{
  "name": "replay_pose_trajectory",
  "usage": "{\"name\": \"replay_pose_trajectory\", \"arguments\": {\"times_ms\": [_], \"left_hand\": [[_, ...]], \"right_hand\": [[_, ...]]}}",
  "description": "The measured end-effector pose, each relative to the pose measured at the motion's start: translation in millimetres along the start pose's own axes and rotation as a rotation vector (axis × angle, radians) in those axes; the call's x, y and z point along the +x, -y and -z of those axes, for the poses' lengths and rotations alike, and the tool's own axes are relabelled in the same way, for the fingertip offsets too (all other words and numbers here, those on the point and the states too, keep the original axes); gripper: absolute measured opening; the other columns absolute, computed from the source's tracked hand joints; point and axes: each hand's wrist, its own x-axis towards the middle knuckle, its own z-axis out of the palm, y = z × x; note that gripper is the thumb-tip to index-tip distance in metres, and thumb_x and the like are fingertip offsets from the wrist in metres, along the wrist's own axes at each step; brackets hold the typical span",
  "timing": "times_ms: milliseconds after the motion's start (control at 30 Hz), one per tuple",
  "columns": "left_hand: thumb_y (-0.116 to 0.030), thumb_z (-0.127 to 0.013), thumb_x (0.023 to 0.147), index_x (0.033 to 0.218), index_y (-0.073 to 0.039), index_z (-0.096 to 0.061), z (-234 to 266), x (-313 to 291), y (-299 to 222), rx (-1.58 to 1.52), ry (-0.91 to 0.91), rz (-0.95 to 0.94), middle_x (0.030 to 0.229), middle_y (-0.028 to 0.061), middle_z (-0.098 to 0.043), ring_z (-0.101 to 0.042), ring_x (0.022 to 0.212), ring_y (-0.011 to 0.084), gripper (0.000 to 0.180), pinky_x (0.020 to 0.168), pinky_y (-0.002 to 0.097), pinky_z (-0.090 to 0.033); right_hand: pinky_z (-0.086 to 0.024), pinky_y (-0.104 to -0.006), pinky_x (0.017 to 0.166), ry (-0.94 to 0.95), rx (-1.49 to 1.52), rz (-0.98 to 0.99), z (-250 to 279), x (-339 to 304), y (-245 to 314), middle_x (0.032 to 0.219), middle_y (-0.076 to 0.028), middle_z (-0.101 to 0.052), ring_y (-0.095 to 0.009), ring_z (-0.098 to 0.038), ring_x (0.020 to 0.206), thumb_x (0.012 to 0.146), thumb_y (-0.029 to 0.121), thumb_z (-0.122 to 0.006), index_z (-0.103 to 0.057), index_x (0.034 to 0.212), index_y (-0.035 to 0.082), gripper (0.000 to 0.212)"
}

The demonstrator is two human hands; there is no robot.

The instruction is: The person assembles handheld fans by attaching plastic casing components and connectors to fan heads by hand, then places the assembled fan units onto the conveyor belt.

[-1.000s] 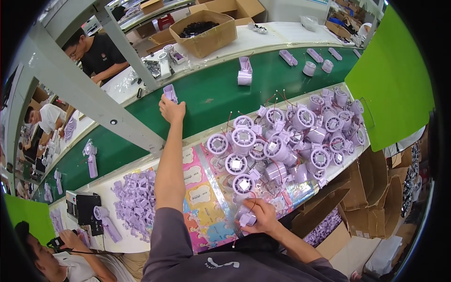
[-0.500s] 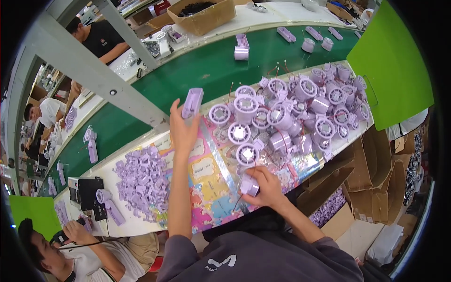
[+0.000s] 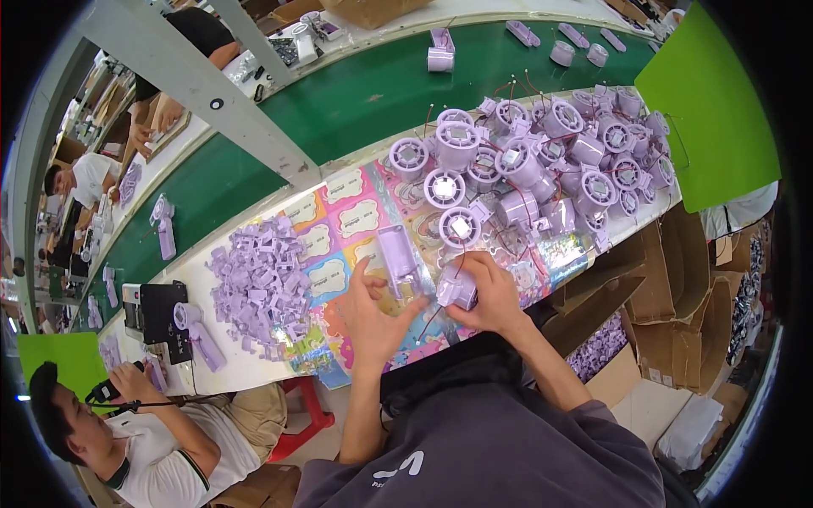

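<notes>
My right hand (image 3: 493, 298) is closed round a lilac round fan housing (image 3: 458, 289) with a thin dark red wire hanging from it. To its left, a long hollow lilac handle shell (image 3: 396, 256) lies on the colourful printed mat (image 3: 358, 218), its open side up. My left hand (image 3: 378, 326) is beside the shell's near end, fingers and thumb spread apart and not closed on it. A large heap of similar lilac fan housings (image 3: 444, 189), many with red wires, stands just beyond my right hand.
Small lilac plastic parts (image 3: 258, 284) are piled at the left. Behind the table runs a green conveyor (image 3: 364, 102) carrying lilac pieces. A grey metal post (image 3: 216, 104) slants across the left. A co-worker (image 3: 161, 432) sits at lower left; cardboard boxes (image 3: 677, 279) stand at right.
My left hand has come down and right from near the conveyor, and the handle shell it held now lies on the mat. My right hand still holds the fan housing.
</notes>
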Motion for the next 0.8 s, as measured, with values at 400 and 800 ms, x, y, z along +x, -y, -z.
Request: {"name": "replay_pose_trajectory", "arguments": {"times_ms": [400, 800], "left_hand": [[0.007, -0.065, 0.068, 0.125, -0.018, -0.067, 24.6, 64.5, -17.3, 0.427, 0.366, -0.803, 0.14, 0.0215, -0.047, -0.04, 0.139, 0.0426, 0.062, 0.112, 0.051, -0.039], [-0.016, -0.083, 0.068, 0.109, -0.004, -0.058, 29.9, 71.7, -38.6, 0.393, 0.652, -0.424, 0.103, 0.0148, -0.065, -0.065, 0.103, 0.0375, 0.049, 0.088, 0.0443, -0.051]], "right_hand": [[-0.056, -0.0421, 0.072, -0.033, 0.105, 0.008, 7.7, 0.1, -2.3, 0.114, -0.015, -0.061, -0.036, -0.067, 0.089, 0.064, 0.021, -0.083, -0.055, 0.12, 0.005, 0.065], [-0.055, -0.0421, 0.084, 0.052, 0.137, -0.127, 30.8, 6.2, 7.1, 0.116, -0.014, -0.064, -0.036, -0.066, 0.1, 0.067, 0.022, -0.09, -0.056, 0.122, 0.007, 0.066]]}}
